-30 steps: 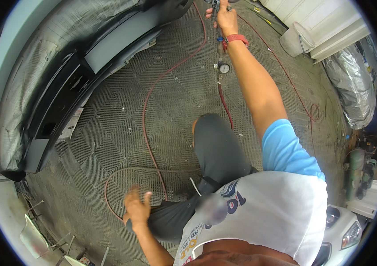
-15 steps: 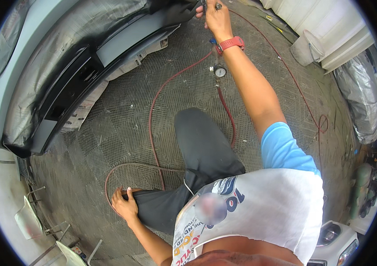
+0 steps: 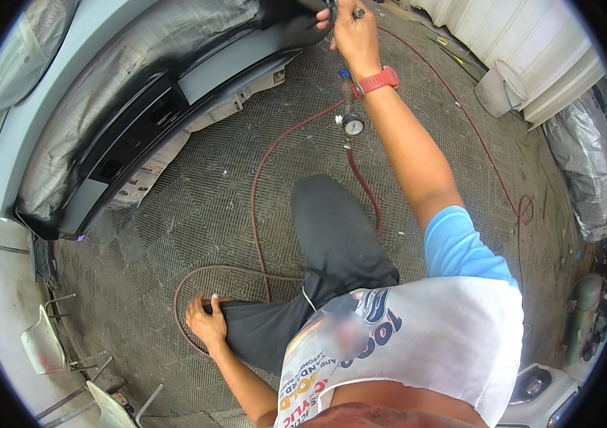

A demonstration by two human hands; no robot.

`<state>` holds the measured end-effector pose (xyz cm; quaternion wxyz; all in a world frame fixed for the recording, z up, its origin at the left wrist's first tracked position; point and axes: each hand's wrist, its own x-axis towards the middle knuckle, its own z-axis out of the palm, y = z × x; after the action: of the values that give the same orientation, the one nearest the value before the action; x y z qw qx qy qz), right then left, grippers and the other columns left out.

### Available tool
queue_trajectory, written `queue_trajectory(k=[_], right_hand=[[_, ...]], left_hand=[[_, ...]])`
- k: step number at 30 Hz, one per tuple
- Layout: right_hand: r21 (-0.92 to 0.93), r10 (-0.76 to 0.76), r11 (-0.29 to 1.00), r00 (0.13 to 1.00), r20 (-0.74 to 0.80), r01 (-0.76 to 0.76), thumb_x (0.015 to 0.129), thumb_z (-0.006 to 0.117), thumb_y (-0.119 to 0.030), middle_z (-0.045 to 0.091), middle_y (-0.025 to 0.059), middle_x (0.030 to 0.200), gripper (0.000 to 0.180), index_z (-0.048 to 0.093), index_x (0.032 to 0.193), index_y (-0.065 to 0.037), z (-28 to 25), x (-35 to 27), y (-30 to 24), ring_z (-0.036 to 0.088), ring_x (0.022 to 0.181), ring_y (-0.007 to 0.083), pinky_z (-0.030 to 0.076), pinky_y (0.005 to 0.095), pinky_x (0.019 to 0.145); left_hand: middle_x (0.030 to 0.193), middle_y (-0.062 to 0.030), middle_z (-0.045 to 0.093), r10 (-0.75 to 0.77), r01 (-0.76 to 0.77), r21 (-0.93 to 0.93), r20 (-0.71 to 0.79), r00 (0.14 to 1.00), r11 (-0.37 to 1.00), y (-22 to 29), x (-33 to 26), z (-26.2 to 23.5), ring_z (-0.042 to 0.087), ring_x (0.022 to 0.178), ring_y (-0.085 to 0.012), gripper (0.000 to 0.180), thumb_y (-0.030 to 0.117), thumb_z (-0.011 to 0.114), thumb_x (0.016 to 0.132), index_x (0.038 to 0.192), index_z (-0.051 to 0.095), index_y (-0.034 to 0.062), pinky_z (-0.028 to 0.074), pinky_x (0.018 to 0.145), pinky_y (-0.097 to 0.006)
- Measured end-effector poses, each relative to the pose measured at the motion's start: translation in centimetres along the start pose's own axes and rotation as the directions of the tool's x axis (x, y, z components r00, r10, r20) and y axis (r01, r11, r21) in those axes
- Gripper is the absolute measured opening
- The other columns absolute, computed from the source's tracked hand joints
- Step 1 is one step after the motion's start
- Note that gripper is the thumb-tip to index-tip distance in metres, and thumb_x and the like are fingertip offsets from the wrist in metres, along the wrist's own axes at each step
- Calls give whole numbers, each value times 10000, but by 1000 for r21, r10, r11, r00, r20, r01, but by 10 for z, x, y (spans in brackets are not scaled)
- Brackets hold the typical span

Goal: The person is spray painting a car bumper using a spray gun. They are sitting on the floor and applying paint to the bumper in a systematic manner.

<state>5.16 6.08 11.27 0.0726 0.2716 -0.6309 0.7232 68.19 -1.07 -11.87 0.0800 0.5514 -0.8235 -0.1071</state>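
Tool [image 3: 332, 10] just right of the bumper [image 3: 228, 54] seems rigid; I'd grasp its handle, expecting hose [image 3: 365, 182] drag. Right fingers [image 3: 323, 20] curl round it; left fingers [image 3: 195, 308] pinch nothing visible.

Bumpy brown floor [image 3: 196, 185] under you, white ridged wall [image 3: 542, 43] to your right, pale chairs [image 3: 41, 346] to your left

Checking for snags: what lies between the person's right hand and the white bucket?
In the head view, a thin red hose runs across the ridged floor between the right hand and the white bucket.
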Motion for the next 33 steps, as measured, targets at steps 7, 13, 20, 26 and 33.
queue_trajectory(k=[7, 13, 20, 26, 33], right_hand=[[109, -139, 986, 983, 120, 126, 1180, 454, -524, 737, 44, 848, 577, 716, 1403, -61, 30, -25, -55, 674, 694, 98, 485, 264, 488], [17, -283, 959, 957, 56, 283, 1188, 459, -488, 755, 58, 881, 572, 690, 1433, -25, 40, -24, -53, 705, 754, 123, 564, 290, 667], [161, -186, 975, 962, 200, 155, 1185, 450, -508, 784, 81, 936, 590, 673, 1430, -20, 60, -55, -68, 702, 728, 110, 530, 265, 551], [12, -163, 987, 985, 52, 163, 1185, 443, -509, 764, 50, 880, 562, 716, 1332, -40, 49, -58, -27, 570, 533, 73, 441, 251, 455], [17, -102, 995, 994, 29, 102, 1175, 431, -543, 786, 80, 933, 594, 724, 1267, -35, 33, -56, -22, 657, 649, 125, 474, 270, 483]], left_hand=[[1379, -174, 732, -16, 16, -21, 8, 1000, 1000, -3, 4, 1, 605, 1379, -376, 511, 444, 770, 985, 1323, 761, 62, 407, 1209, -533], [1349, -167, 744, -21, 20, -45, -26, 999, 999, 10, 7, 2, 623, 1352, -374, 493, 433, 774, 986, 1312, 764, 63, 420, 1196, -530], [1348, -158, 745, -21, 19, -56, -33, 999, 998, -5, 8, 4, 622, 1349, -373, 476, 425, 772, 985, 1306, 763, 73, 416, 1195, -525], [1329, -158, 752, 17, -21, -41, -98, 995, 999, -8, 6, 3, 650, 1308, -360, 457, 400, 772, 985, 1305, 768, 74, 431, 1185, -508], [1345, -144, 749, -30, 23, -101, -70, 997, 995, -17, -2, -2, 634, 1346, -370, 454, 397, 792, 974, 1297, 763, 79, 425, 1200, -521]])
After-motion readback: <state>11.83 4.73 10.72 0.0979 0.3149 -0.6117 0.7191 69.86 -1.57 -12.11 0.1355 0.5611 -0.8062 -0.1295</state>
